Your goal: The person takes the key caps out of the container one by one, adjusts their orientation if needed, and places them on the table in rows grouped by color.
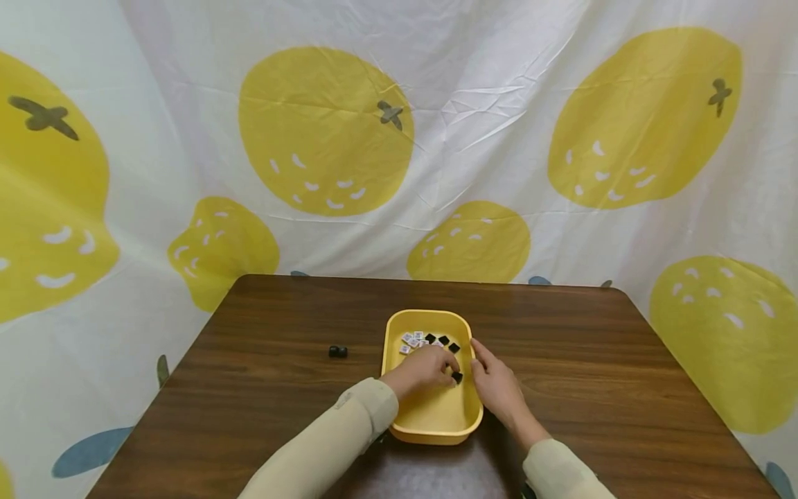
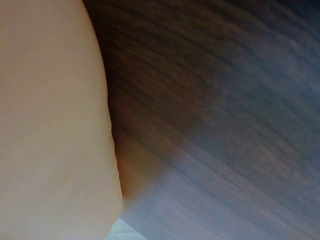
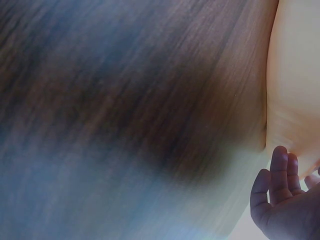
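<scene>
Head camera showed a person's left hand reaching over the near-left rim of a yellow rounded-rectangular tray, palm down, the wrist in a cuffed cream sleeve and the fingers bent downward inside. A small square black tile lay at those fingertips, near the tray's right wall; whether they pinched it or merely touched it, I could not tell. The right hand grasped nothing, its lengthened fingers resting along the outside of the right wall, the forearm slanting in from the lower right. Beyond the left hand, 3 more black tiles sat in the tray's far half, beside a cluster of small square white printed tiles. Left of the tray, a small black object rested on the dark brown wood-grain table.
</scene>
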Tool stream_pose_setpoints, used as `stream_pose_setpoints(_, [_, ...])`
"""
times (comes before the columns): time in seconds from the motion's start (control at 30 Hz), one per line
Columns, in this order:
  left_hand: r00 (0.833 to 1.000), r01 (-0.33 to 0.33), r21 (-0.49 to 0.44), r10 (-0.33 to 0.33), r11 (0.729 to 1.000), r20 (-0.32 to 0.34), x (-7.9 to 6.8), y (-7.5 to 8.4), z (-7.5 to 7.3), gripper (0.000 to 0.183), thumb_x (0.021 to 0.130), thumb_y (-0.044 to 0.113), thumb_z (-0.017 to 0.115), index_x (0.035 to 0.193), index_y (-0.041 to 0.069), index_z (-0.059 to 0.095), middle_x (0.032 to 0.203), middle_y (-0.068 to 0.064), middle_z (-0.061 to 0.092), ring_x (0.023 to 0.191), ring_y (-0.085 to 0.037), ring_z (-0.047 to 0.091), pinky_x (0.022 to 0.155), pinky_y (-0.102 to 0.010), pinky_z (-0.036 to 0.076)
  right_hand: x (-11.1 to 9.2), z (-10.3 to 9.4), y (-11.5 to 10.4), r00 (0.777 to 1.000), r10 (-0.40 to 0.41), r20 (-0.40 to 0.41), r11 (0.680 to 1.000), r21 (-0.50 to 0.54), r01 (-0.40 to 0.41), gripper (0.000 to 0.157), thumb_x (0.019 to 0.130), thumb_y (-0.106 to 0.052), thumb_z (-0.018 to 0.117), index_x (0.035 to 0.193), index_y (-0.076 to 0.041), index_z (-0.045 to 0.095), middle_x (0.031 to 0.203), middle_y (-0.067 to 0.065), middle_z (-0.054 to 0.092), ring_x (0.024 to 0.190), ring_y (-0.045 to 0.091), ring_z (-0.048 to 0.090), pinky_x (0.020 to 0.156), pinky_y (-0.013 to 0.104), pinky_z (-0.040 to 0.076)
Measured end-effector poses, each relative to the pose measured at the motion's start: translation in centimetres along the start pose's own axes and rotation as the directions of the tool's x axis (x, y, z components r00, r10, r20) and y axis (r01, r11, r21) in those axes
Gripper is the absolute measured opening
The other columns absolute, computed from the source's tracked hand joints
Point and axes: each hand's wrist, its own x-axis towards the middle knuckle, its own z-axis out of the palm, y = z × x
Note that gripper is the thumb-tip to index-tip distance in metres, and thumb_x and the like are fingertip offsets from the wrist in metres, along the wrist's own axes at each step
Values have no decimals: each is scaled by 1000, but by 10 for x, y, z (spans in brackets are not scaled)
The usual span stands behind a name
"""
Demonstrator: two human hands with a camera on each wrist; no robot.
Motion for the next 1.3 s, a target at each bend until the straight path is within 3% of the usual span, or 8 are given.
stream_pose_setpoints(0.33, [994, 4, -34, -8, 999, -112, -6, -1, -9, 15, 80, 10, 80, 95, 5, 79, 86, 0, 75, 78, -7, 66, 71, -16, 49, 0, 0, -1, 1000, 11, 3, 1000, 17, -11, 48, 105, -21, 44, 152, -12, 41, 134, 21, 59, 110, 32, 57, 92, 51, 44])
stream_pose_setpoints(0.73, [998, 61, 8, -61, 998, -5, -8, -5, -8, 18, 79, 12, 81, 96, 8, 79, 71, 8, 64, 68, -4, 53, 68, -17, 44, -1, 1, 0, 1000, -12, -7, 1000, 20, 12, 48, 104, -20, 45, 151, -9, 42, 133, 22, 59, 119, 37, 56, 96, 55, 43])
stream_pose_setpoints(1.03, [999, 53, -20, -53, 998, 3, -10, -4, -9, 30, 80, 12, 82, 109, 6, 76, 72, 6, 63, 65, -3, 53, 64, -17, 43, -1, 0, -1, 1000, -9, -2, 1000, 20, 9, 48, 105, -22, 44, 152, -11, 42, 131, 20, 61, 114, 33, 58, 93, 53, 44])
stream_pose_setpoints(1.2, [1000, 6, -15, -7, 1000, -23, -11, -5, -8, 19, 83, 14, 80, 101, 8, 77, 78, 4, 68, 71, -4, 56, 68, -18, 45, -1, 0, 0, 1000, -10, 0, 1000, 23, 10, 48, 105, -21, 44, 151, -10, 42, 132, 21, 60, 116, 34, 57, 95, 54, 43])
stream_pose_setpoints(1.3, [998, -2, -57, -2, 998, -64, -11, -7, -8, 14, 83, 11, 79, 96, 7, 77, 82, 2, 71, 75, -6, 59, 70, -18, 47, -1, 1, 0, 1000, -9, 1, 999, 30, 9, 48, 105, -20, 44, 151, -10, 42, 132, 21, 60, 116, 33, 56, 96, 54, 43])
